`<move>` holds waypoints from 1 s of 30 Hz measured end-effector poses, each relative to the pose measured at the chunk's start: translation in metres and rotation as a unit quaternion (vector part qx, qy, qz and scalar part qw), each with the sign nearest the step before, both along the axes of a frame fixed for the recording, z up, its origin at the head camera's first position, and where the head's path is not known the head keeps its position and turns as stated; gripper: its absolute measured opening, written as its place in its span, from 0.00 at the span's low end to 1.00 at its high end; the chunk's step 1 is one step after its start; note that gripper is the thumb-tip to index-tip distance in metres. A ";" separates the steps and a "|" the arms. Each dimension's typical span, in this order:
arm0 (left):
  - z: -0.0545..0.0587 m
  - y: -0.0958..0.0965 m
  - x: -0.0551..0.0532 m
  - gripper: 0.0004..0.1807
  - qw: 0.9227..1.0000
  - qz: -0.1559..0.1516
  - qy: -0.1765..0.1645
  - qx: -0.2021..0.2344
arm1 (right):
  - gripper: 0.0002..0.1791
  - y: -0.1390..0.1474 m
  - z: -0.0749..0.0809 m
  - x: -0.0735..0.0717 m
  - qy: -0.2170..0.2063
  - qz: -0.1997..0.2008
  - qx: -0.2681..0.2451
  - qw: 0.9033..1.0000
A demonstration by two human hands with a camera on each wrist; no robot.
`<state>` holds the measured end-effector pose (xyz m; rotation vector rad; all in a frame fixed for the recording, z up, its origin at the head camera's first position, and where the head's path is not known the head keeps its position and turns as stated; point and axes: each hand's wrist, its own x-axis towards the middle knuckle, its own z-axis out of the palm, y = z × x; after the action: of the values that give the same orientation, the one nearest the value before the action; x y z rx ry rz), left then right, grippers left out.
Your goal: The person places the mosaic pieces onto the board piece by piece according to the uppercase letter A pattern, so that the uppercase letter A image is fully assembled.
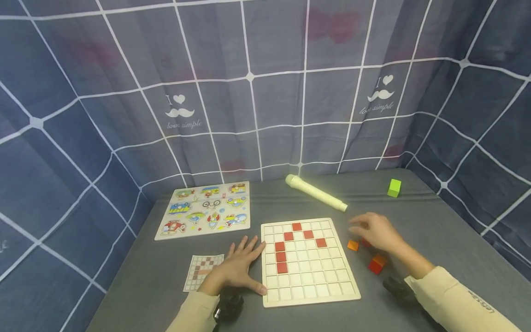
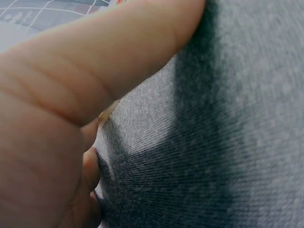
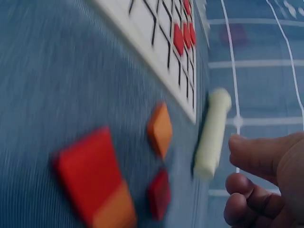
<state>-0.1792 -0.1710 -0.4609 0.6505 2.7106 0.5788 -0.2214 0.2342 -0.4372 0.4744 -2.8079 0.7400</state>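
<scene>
My left hand (image 1: 238, 267) has its fingers spread, with fingertips and thumb tip at the left edge of a pale wooden grid board (image 1: 307, 299). Several red square tiles (image 1: 280, 257) fill cells of the board in a stepped, hooked line. In the left wrist view, the thumb (image 2: 95, 61) lies low over the cloth. To the right of the board, my right hand (image 1: 377, 232) hovers with relaxed, slightly bent fingers and nothing visible between them. Below it lie an orange tile (image 1: 353, 245), a dark red tile (image 3: 159, 194) and a red block (image 1: 376, 265) with an orange piece (image 3: 116, 209).
A small pattern card (image 1: 201, 276) lies partly under my left wrist. Behind it is a picture puzzle board (image 1: 224, 193) with vehicles. A pale microphone-shaped stick (image 1: 317, 192) lies behind the grid board; a green block (image 1: 394, 187) stands far right. Checked curtain (image 1: 274, 101) surrounds the table.
</scene>
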 end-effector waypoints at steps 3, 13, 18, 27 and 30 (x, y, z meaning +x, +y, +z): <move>0.001 -0.001 0.000 0.68 1.000 0.000 0.002 0.003 | 0.14 0.017 0.001 0.004 -0.011 -0.022 0.007 1.000; 0.000 -0.002 0.002 0.68 1.000 -0.002 -0.002 0.010 | 0.22 0.036 -0.013 0.015 -0.074 -0.034 0.033 0.996; -0.001 -0.001 0.002 0.68 1.000 -0.005 -0.001 0.008 | 0.21 0.036 -0.017 0.017 -0.076 -0.043 0.038 0.995; -0.001 0.000 0.001 0.68 1.000 -0.002 0.003 0.001 | 0.16 0.037 -0.019 0.019 -0.064 -0.046 0.045 0.996; 0.001 0.001 0.001 0.68 1.000 -0.002 0.003 0.001 | 0.17 0.038 -0.019 0.019 -0.059 -0.050 0.051 0.996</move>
<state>-0.1783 -0.1704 -0.4599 0.6579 2.7135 0.5806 -0.2023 0.2725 -0.4561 0.3125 -2.9659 0.6272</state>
